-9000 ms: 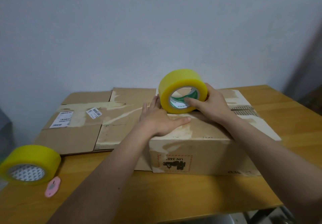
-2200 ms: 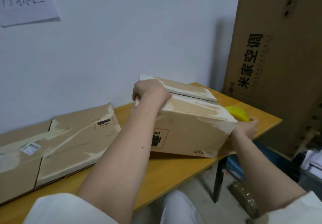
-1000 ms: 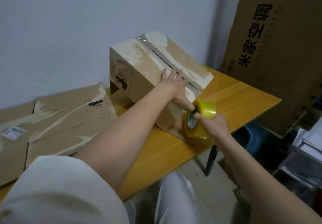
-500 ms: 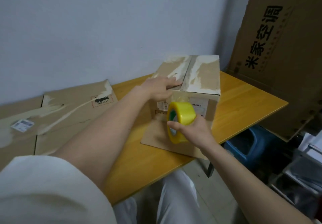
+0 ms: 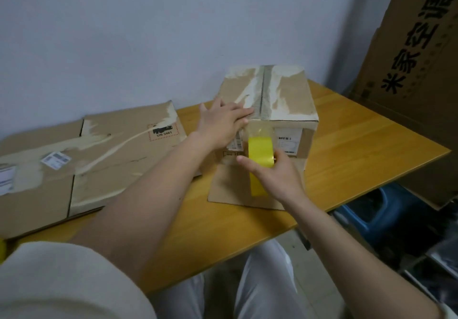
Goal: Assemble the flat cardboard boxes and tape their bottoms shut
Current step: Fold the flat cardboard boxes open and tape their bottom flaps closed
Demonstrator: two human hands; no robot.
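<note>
Already upended on the wooden table (image 5: pixel 359 160), the brown cardboard box (image 5: pixel 285 100) is pinned flat-fingered by the left hand (image 5: pixel 220 122); at 6 o'clock, the yellow tape roll (image 5: pixel 260 155) is gripped by the right hand (image 5: pixel 275 174). Slack tape may wrinkle off-seam.

Assembled cardboard box (image 5: pixel 285 95) stands at one o'clock; yellow tape roll (image 5: pixel 260 152) against its near face; flattened boxes (image 5: pixel 86 160) lie at ten o'clock.

Pale blank wall (image 5: pixel 124 33) behind wooden table (image 5: pixel 359 160); blue stool (image 5: pixel 386 209) beneath; tall printed carton (image 5: pixel 416 70) right.

wooden table (image 5: pixel 359 150) – assembled box (image 5: pixel 285 100), flattened boxes (image 5: pixel 99 160) on it
</note>
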